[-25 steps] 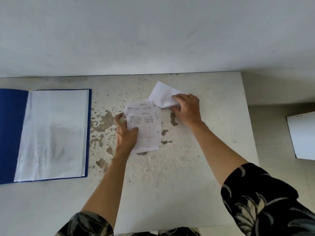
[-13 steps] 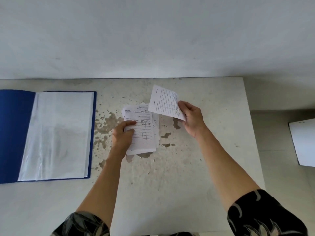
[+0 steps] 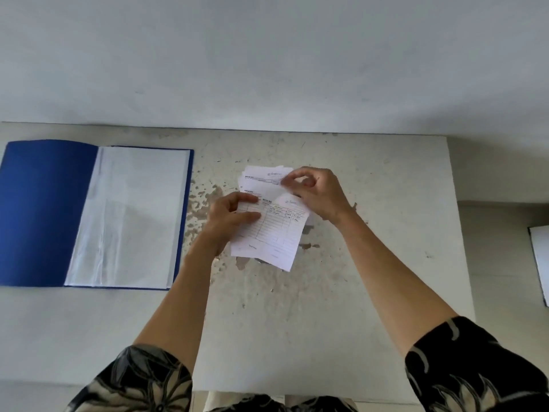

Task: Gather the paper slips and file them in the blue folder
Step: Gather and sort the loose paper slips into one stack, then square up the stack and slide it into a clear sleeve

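A loose stack of white printed paper slips [image 3: 271, 233] lies in the middle of the worn white table [image 3: 326, 307]. My left hand [image 3: 230, 217] pinches the stack's left edge, thumb on top. My right hand [image 3: 319, 194] grips the top right corner of the uppermost slip, which lies skewed over the others. More slips [image 3: 261, 179] stick out behind it. The blue folder [image 3: 44, 212] lies open at the table's left, its clear plastic sleeves [image 3: 130, 215] facing up.
A white wall rises directly behind the table. The table's right edge runs near x 1550. Beyond it, at the far right, the corner of a white board with a dark edge [image 3: 539, 263] shows.
My right hand carried the lifted slip left and down onto the stack under my left hand. The left hand shifted its hold on the stack's left edge.
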A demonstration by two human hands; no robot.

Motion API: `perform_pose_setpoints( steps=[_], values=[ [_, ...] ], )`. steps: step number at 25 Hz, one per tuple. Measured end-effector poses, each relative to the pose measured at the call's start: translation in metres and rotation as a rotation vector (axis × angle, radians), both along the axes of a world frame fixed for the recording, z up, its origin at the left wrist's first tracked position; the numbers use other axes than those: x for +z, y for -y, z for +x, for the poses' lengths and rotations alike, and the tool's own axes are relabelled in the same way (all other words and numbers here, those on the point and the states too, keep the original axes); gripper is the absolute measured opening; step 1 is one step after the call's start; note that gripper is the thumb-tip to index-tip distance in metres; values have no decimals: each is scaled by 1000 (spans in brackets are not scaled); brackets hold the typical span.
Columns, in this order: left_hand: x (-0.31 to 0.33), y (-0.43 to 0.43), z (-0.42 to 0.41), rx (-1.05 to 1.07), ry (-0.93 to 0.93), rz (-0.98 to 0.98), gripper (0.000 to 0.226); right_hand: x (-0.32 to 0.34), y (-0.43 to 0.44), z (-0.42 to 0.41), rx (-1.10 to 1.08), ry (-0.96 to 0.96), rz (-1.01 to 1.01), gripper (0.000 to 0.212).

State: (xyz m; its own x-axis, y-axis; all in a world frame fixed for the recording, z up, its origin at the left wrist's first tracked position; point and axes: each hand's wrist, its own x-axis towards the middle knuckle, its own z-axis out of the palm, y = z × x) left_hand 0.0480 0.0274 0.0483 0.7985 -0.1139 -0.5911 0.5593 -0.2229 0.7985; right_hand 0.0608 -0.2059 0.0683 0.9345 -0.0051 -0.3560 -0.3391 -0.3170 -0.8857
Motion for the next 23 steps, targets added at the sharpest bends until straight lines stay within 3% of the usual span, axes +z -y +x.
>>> perform_pose_setpoints(
  steps=[2,5,7,9,14,17,23],
  values=[
    [-1,-3,-6,110,8,-25,28,-10,-5,-5,-279,54,-12,36],
    [-6,-5,-13,230,36,-27,38,-22,-13,-23,-212,-201,140,67],
    [-10,-7,-16,267,48,-36,59,-28,-26,-37,-89,-313,294,60],
    [-11,-8,-18,272,57,-31,76,-31,-40,-45,-71,-217,292,41],
    [5,-9,-10,294,311,49,31,-21,-67,-36,-157,103,63,23],
    [8,-16,3,294,427,67,25,-18,-78,-23,-169,230,-13,19],
    [-11,-21,12,221,363,88,31,-46,-98,-7,-71,123,-132,49]
  ],
)
